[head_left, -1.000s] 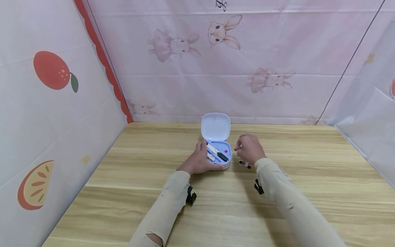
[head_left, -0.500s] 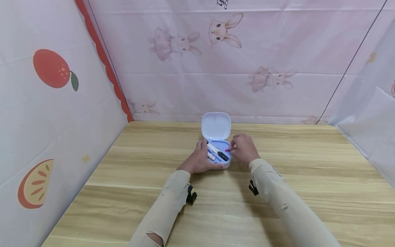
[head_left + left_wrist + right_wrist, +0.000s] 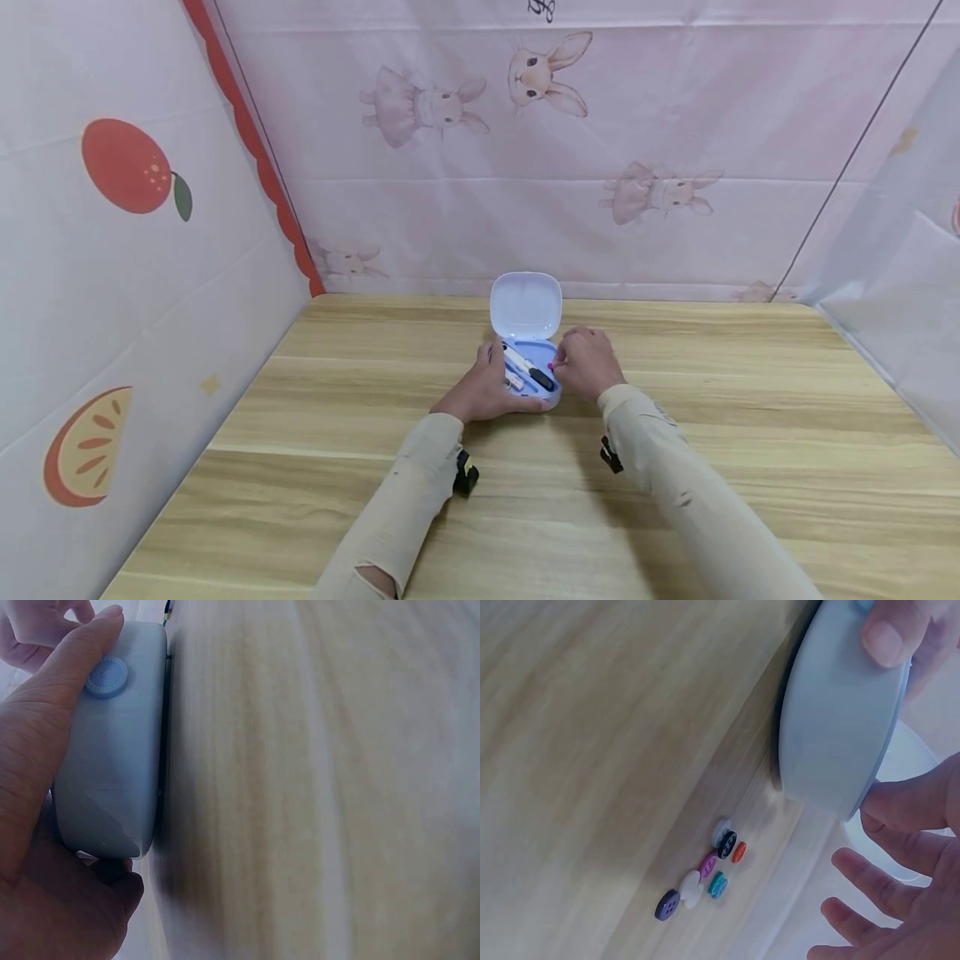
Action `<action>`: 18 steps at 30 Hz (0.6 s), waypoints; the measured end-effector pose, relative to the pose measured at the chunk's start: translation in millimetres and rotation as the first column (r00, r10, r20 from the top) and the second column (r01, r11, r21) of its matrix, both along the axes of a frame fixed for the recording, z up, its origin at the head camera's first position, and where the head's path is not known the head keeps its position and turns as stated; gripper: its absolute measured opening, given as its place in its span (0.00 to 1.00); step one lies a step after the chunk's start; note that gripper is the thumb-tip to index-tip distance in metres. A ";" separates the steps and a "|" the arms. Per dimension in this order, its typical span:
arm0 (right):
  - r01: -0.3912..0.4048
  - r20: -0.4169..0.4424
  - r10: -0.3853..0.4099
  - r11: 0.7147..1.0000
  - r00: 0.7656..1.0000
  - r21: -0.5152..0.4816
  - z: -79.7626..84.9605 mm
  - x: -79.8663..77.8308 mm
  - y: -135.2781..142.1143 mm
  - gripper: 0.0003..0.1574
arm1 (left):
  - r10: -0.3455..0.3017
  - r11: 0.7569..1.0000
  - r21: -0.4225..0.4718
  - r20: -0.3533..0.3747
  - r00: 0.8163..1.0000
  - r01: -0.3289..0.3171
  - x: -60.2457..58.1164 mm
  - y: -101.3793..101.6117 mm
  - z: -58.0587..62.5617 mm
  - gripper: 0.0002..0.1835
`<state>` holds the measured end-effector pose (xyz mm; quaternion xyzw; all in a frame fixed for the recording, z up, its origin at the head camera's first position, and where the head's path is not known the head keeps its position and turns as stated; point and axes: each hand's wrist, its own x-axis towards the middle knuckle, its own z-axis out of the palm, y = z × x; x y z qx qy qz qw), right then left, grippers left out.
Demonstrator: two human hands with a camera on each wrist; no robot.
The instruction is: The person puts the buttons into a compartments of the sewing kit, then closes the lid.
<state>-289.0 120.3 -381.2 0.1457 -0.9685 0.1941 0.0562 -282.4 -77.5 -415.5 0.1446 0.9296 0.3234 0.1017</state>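
Note:
A light blue sewing box (image 3: 556, 401) stands on the table with its lid (image 3: 525, 307) up. My left hand (image 3: 483, 390) grips it from the left, thumb along the front wall beside a round blue catch (image 3: 106, 677). Inside lie a slim white tool with a black end (image 3: 540, 380) and a small white piece (image 3: 513, 381). A magenta button (image 3: 550, 367) shows in the right compartment. My right hand (image 3: 591, 364) reaches over the right rim, thumb and forefinger pinched together right beside that button. The small dark button in this pinch is mostly hidden by the fingertips.
Several loose buttons lie on the table right of the box, among them a purple one (image 3: 667, 904), a teal one (image 3: 718, 885), a black one (image 3: 727, 844) and an orange one (image 3: 739, 852). A printed curtain (image 3: 450, 225) hangs behind the table.
My right hand has moved left from beside the box to over its right compartment, carrying the small dark button. The left hand and the box have stayed put.

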 end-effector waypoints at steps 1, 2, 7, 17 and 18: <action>0.004 0.004 -0.004 1.000 1.000 0.001 -0.2 -0.3 -0.4 0.04 | 0.001 1.000 0.001 0.000 1.000 -0.001 0.0 0.0 0.0 0.77; 0.009 0.008 -0.009 1.000 1.000 0.001 -0.4 -0.5 -0.8 0.04 | 0.001 1.000 0.002 0.001 1.000 -0.001 0.2 0.1 0.1 0.77; 0.027 0.018 -0.027 1.000 0.999 0.002 0.0 -0.1 -2.9 0.06 | 0.002 1.000 -0.007 0.004 1.000 -0.002 -0.1 0.2 0.2 0.77; 0.043 0.010 -0.043 0.999 0.999 0.018 -0.5 -1.1 -4.0 0.07 | -0.009 1.000 -0.003 -0.019 1.000 0.009 0.8 -0.3 0.4 0.76; 0.045 0.010 -0.046 0.999 0.999 0.019 -0.4 -1.1 -4.1 0.07 | -0.009 1.000 -0.003 -0.021 1.000 0.009 0.9 -0.4 0.4 0.76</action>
